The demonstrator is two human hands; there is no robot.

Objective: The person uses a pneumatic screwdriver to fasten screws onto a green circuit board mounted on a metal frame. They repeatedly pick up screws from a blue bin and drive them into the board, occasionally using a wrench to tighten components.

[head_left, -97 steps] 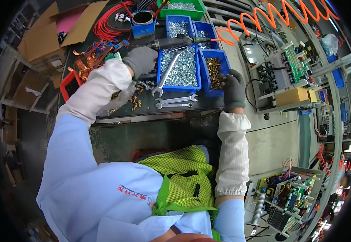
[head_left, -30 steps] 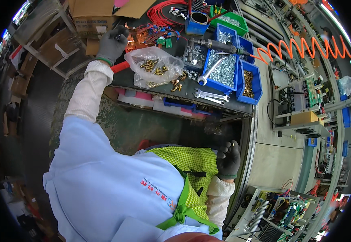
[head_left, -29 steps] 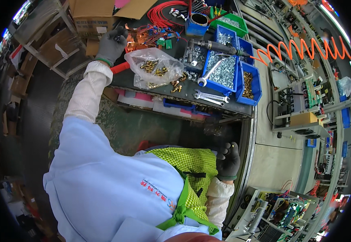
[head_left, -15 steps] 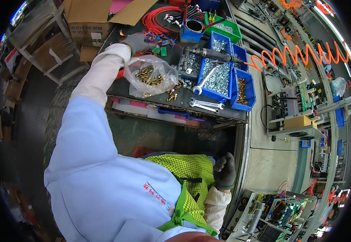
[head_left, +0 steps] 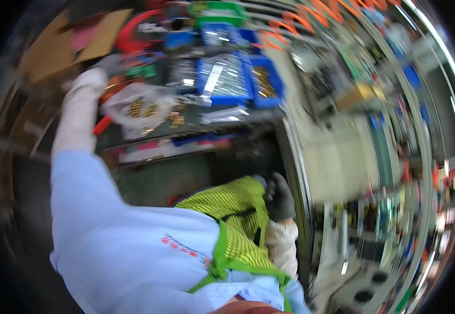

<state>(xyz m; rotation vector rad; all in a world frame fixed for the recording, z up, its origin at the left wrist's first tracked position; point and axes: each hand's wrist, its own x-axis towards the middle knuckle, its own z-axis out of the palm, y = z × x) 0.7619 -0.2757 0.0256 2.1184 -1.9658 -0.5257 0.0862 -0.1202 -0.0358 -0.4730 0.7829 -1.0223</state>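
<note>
My left hand, in a grey glove, reaches out to the far left of the bench, between a cardboard box and some small green parts. Motion blurs its fingers, so what it holds, if anything, does not show. Below it lies a clear plastic bag of brass-coloured bolts, with an orange-brown thing beside the bag. My right hand, gloved in dark grey, is closed at my right side by the checked apron. Its palm is hidden.
Blue bins of metal hardware and a bin of brass-coloured pieces stand on the bench. Wrenches lie at its front edge. An open cardboard box is far left. To the right runs a pale conveyor with electrical units.
The whole view has swung, shifting the bench leftward and blurring it. My left hand has moved left from the small green parts toward the box. My right hand stays closed at my side.
</note>
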